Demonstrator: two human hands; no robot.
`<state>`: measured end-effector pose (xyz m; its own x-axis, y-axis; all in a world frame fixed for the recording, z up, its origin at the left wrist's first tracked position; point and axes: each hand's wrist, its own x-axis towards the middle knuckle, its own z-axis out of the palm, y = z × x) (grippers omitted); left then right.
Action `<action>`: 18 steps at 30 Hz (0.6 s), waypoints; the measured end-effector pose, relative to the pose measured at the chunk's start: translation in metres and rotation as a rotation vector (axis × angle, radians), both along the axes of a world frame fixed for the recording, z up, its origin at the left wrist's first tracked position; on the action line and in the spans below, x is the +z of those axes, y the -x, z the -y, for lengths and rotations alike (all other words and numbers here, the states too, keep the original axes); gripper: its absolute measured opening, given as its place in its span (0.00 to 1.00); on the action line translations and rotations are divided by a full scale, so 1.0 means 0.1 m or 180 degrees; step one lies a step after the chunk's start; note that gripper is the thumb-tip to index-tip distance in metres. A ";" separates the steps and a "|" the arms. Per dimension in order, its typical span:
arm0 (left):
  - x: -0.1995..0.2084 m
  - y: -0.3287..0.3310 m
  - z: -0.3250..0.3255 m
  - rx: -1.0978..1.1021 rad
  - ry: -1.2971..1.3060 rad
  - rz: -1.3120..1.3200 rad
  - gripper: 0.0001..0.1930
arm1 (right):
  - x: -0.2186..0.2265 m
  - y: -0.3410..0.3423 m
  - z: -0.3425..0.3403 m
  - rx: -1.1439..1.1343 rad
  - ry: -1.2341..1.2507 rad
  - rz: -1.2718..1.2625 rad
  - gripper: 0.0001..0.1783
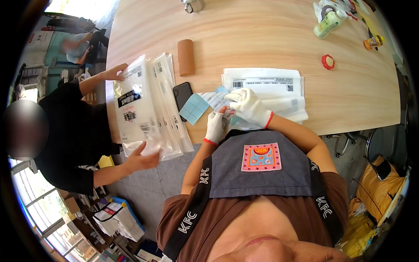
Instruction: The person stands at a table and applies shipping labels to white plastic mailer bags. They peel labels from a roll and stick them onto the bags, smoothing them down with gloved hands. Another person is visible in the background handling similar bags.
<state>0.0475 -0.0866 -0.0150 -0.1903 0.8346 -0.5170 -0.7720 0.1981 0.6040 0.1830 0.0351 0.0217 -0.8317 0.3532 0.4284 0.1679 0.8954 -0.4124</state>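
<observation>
Both my hands wear white gloves with red cuffs and meet at the table's near edge. My left hand [215,126] is closed on a sheet of labels [214,100], with bare fingertips showing past the glove. Folded over to the left is the sheet's light blue backing [194,109]. My right hand [250,108] bends its fingers onto the sheet's right side; any single label pinched there is too small to make out. Under and beyond my right hand lies a stack of white printed plastic bags [273,83].
At left, a co-worker's hands [144,159] handle a pile of clear printed bags [142,109]. A black phone [182,98] and brown cardboard tube [186,57] lie between us. Farther off are a metal cup [193,5], green bottle [329,24] and red tape roll [327,62].
</observation>
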 end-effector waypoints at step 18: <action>0.13 -0.01 -0.06 0.0011 0.0042 -0.0047 0.17 | -0.15 0.04 -0.02 -0.0203 -0.0005 -0.0212 0.07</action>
<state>0.0482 -0.0806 -0.0023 -0.2009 0.8271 -0.5250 -0.7637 0.2034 0.6127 0.1788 0.0370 0.0071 -0.7771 0.4040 0.4825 0.1969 0.8844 -0.4232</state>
